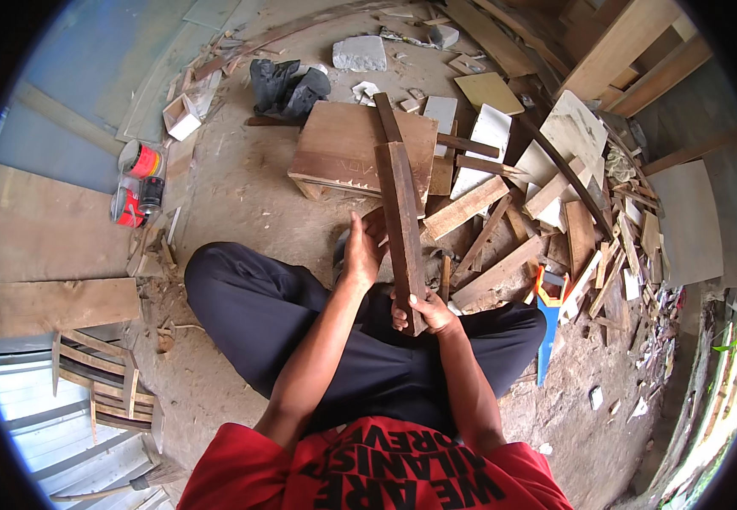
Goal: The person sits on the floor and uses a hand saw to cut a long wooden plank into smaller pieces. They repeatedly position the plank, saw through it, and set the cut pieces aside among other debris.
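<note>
My right hand (424, 312) is wrapped around the lower end of a dark brown length of wood (402, 229), with the thumb on its near face. The wood stands tilted up over my crossed legs, its far end above a low wooden stool (347, 149). Beyond that end, another dark strip (387, 117) crosses the stool top; whether the two are joined I cannot tell. My left hand (363, 248) is open beside the wood's left side, thumb up and fingers stretched. Whether those fingers touch the wood is unclear.
A heap of offcuts (504, 268) lies to the right, with a blue and orange handsaw (545, 327) by my right knee. Red and black cans (141, 160) stand at left. A black plastic bag (288, 87) and a pale block (359, 53) lie beyond the stool.
</note>
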{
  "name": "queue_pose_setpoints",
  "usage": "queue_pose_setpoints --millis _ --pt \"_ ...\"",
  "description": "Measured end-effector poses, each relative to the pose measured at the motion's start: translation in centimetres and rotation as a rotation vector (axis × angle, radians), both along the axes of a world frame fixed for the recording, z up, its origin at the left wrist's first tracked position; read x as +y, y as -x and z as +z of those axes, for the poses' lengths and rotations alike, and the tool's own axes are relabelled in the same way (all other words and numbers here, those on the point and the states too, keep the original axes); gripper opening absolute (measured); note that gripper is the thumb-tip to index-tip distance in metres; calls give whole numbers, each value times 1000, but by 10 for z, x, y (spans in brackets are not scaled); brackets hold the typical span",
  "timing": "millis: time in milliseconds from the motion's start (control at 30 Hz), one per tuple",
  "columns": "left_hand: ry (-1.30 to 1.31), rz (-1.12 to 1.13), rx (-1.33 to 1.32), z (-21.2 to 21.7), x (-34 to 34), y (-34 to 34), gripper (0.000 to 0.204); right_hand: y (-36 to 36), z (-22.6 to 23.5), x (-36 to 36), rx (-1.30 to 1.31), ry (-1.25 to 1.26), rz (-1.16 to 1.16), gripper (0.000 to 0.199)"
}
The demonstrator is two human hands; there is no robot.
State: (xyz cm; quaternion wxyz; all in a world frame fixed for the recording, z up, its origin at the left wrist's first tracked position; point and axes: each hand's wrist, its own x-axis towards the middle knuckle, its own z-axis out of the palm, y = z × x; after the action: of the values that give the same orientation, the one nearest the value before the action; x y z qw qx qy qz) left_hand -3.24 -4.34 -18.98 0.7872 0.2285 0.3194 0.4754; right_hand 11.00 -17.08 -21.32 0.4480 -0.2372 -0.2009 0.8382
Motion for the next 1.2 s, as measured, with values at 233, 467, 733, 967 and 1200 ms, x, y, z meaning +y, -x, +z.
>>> queue_pose_setpoints --millis 233,467,733,967,1200 --pt "-279 -76 283 6 -8 -12 58 4 0 0 -354 -22 -135 43" --pt "-138 39 529 -12 4 2 53 -10 -10 13 -981 -25 -812 31" --pt "-464 251 1012 -9 62 -24 45 -91 -79 7 -1647 316 -853 51" --pt "-908 428 1399 -24 185 -53 47 -85 -92 16 -1650 270 -810 52" --pt "-841 245 1705 -46 195 -61 48 -86 -139 10 -1946 144 -767 58"
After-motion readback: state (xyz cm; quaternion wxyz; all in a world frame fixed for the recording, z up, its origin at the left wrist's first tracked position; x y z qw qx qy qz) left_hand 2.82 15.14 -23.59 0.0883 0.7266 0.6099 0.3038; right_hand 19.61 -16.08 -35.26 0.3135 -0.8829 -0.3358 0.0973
